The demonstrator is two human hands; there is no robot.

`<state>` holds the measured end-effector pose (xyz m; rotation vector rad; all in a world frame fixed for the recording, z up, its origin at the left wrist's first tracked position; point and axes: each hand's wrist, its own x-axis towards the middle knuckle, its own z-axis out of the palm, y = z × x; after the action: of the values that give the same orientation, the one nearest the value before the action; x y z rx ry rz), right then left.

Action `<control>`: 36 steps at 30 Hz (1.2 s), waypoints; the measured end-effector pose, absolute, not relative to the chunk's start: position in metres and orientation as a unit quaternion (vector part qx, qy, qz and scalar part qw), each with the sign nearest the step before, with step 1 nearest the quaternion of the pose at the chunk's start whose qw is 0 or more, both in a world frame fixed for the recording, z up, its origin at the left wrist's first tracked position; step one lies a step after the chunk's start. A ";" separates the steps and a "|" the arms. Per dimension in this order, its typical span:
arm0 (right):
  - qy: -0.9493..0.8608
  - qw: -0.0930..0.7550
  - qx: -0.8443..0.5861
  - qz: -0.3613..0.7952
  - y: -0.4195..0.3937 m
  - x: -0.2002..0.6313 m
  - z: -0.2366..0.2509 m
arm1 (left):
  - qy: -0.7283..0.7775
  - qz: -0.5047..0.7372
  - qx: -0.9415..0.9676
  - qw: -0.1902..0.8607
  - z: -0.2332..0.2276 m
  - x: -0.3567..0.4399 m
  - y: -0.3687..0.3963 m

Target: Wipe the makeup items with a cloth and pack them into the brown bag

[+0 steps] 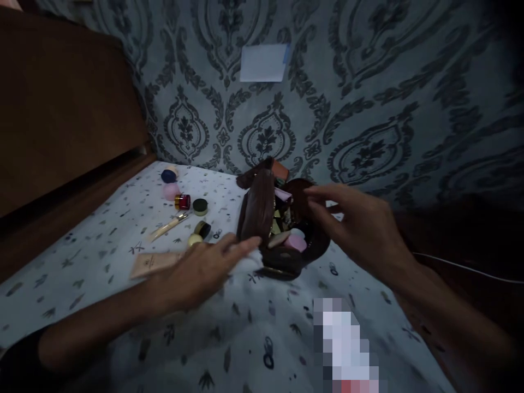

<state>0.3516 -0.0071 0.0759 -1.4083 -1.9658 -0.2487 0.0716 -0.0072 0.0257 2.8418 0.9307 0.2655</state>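
A dark brown makeup bag (257, 210) lies unzipped on the patterned sheet. Inside it are a pink round item (295, 243), a pale flat piece (279, 239) and other small cosmetics, partly hidden. My left hand (204, 267) is at the bag's near left corner, its fingers closed over a white, soft-looking thing (249, 263) that it partly covers. On the other side, my right hand (356, 218) has thumb and forefinger closed at the edge of the bag's opened flap (303, 199). A beige squeeze tube (151, 263) lies beside my left wrist.
Left of the bag lie a brush (167, 226), a dark round jar (200, 206), a red-and-gold jar (182, 202), a pink sponge (171, 191) and a navy-topped item (168, 174). Brown wooden furniture (69, 93) borders the left. Behind stands a patterned wall (188, 98).
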 end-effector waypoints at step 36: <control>-0.463 0.583 -0.420 0.518 -0.078 0.132 -0.045 | 0.383 0.365 0.637 0.561 -0.015 -0.025 -0.002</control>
<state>0.1324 -0.0776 -0.0454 -0.9810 -1.0806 1.2096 -0.0255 -0.0024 -0.0148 1.5003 0.9013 0.8600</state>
